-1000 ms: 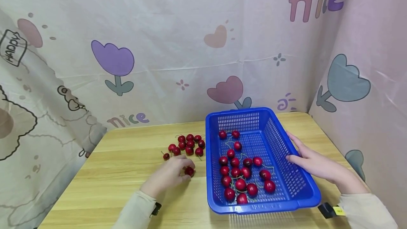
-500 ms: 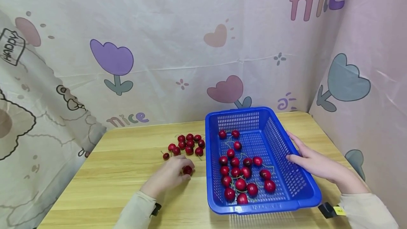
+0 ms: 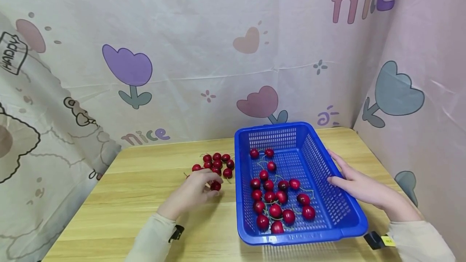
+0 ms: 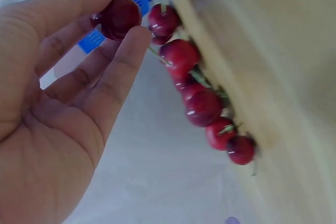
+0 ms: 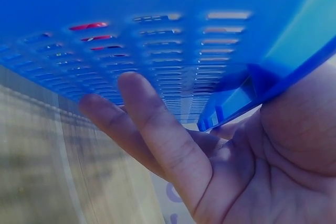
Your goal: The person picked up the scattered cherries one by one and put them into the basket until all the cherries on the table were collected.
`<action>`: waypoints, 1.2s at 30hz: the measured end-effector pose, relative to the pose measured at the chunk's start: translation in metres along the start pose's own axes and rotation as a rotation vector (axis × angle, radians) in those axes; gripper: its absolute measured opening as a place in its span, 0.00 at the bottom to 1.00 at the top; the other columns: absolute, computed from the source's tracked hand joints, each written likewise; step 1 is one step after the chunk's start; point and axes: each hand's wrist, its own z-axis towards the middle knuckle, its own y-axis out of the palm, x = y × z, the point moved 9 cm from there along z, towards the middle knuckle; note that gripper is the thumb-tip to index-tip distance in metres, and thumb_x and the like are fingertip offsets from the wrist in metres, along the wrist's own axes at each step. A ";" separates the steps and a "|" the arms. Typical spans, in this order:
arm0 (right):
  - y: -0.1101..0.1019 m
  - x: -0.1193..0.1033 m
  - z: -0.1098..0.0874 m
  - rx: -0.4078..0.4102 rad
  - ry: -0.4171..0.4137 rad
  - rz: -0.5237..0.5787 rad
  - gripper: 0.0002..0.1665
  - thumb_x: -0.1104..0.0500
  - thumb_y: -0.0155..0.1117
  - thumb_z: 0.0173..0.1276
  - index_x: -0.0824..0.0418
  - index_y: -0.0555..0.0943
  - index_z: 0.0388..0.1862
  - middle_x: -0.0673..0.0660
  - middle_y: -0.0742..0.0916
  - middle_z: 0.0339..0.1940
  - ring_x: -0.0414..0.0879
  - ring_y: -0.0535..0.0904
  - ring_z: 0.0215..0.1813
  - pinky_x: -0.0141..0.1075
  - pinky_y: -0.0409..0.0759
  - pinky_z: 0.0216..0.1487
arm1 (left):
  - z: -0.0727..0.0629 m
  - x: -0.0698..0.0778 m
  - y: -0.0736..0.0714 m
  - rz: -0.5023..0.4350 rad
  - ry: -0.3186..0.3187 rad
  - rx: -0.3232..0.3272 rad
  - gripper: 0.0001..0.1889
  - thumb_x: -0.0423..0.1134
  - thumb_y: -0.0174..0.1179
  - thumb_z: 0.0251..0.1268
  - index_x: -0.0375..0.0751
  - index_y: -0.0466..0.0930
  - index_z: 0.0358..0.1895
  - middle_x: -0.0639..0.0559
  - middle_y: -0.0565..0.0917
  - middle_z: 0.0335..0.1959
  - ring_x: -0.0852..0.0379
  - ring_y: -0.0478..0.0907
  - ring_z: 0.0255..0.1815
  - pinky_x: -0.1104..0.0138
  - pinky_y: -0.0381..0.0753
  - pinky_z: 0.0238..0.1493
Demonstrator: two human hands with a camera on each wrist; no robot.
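Observation:
My left hand (image 3: 191,193) pinches a dark red cherry (image 4: 119,17) between thumb and fingertips. It is low over the table, just in front of a loose group of cherries (image 3: 217,164), and partly covers some of them in the head view. To the right is a blue plastic basket (image 3: 302,237) with slotted walls. Several red cherries (image 3: 275,211) with green stems lie inside, mostly toward its left and front. My right hand (image 3: 367,189) holds the basket's right rim, thumb over the edge and fingers (image 5: 157,124) along the outer wall beneath.
The wooden table (image 3: 120,197) reaches back to a printed curtain (image 3: 204,51), which also hangs along both sides. Loose cherries lie close to the basket's left wall. A dark strap (image 3: 177,233) is on the left wrist.
My left hand with the cherry has moved slightly away from me, toward the loose group, now covering more of it. The right hand and basket look about the same.

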 end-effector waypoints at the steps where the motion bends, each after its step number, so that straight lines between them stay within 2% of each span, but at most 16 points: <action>1: 0.000 0.000 0.000 0.005 0.006 -0.006 0.55 0.58 0.52 0.86 0.51 0.24 0.89 0.89 0.62 0.77 0.55 0.90 0.52 0.47 0.94 0.44 | 0.002 0.002 -0.003 0.000 0.013 0.010 0.12 0.28 0.74 0.64 0.40 0.89 0.50 0.50 0.90 0.46 0.54 0.87 0.46 0.61 0.92 0.48; 7: -0.002 0.000 0.001 0.027 0.031 -0.053 0.55 0.56 0.52 0.86 0.54 0.23 0.89 0.88 0.57 0.80 0.56 0.90 0.54 0.49 0.93 0.47 | 0.015 0.014 -0.027 -0.018 0.049 0.056 0.13 0.30 0.75 0.65 0.43 0.89 0.51 0.51 0.89 0.46 0.56 0.87 0.44 0.61 0.92 0.46; 12: -0.001 -0.001 0.002 0.030 0.031 -0.086 0.55 0.56 0.51 0.86 0.58 0.23 0.88 0.87 0.55 0.81 0.60 0.88 0.59 0.54 0.93 0.51 | 0.030 0.032 -0.046 -0.010 0.077 0.084 0.13 0.32 0.76 0.65 0.44 0.89 0.51 0.51 0.89 0.45 0.56 0.85 0.42 0.62 0.92 0.46; 16: -0.001 -0.001 0.003 0.033 0.030 -0.083 0.55 0.57 0.51 0.86 0.56 0.22 0.88 0.87 0.53 0.81 0.60 0.88 0.58 0.54 0.93 0.50 | 0.047 0.047 -0.053 0.005 0.105 0.073 0.13 0.34 0.75 0.67 0.43 0.89 0.52 0.50 0.90 0.46 0.58 0.86 0.42 0.62 0.92 0.46; 20: -0.002 -0.002 0.002 0.037 0.031 -0.059 0.55 0.58 0.50 0.86 0.55 0.21 0.88 0.87 0.51 0.82 0.59 0.89 0.56 0.52 0.93 0.46 | 0.066 0.058 -0.048 0.002 0.110 0.023 0.12 0.35 0.73 0.69 0.43 0.88 0.53 0.49 0.89 0.49 0.58 0.85 0.42 0.65 0.92 0.45; 24: -0.001 -0.002 0.003 0.038 0.029 -0.057 0.55 0.58 0.50 0.86 0.55 0.21 0.88 0.87 0.51 0.82 0.59 0.89 0.56 0.51 0.94 0.45 | 0.084 0.063 -0.037 0.016 0.087 -0.038 0.12 0.36 0.73 0.70 0.45 0.88 0.54 0.50 0.88 0.49 0.56 0.84 0.43 0.69 0.90 0.45; 28: -0.001 -0.002 0.002 0.039 0.024 -0.073 0.55 0.58 0.50 0.86 0.56 0.21 0.88 0.87 0.51 0.82 0.61 0.88 0.57 0.52 0.94 0.45 | 0.099 0.068 -0.027 0.060 0.081 -0.084 0.13 0.37 0.73 0.71 0.47 0.89 0.56 0.52 0.88 0.49 0.55 0.83 0.47 0.68 0.89 0.49; 33: -0.001 -0.001 0.001 0.041 0.025 -0.099 0.54 0.58 0.50 0.86 0.56 0.22 0.88 0.87 0.52 0.82 0.64 0.87 0.59 0.55 0.93 0.47 | 0.116 0.078 -0.015 0.112 0.125 -0.130 0.11 0.38 0.72 0.72 0.47 0.90 0.54 0.52 0.89 0.49 0.56 0.82 0.53 0.65 0.89 0.58; 36: 0.000 -0.002 0.001 0.039 0.022 -0.093 0.54 0.58 0.50 0.86 0.56 0.22 0.88 0.86 0.51 0.82 0.65 0.87 0.60 0.55 0.93 0.47 | 0.124 0.081 -0.008 0.131 0.134 -0.156 0.10 0.37 0.71 0.72 0.46 0.89 0.53 0.51 0.89 0.50 0.55 0.82 0.54 0.64 0.89 0.60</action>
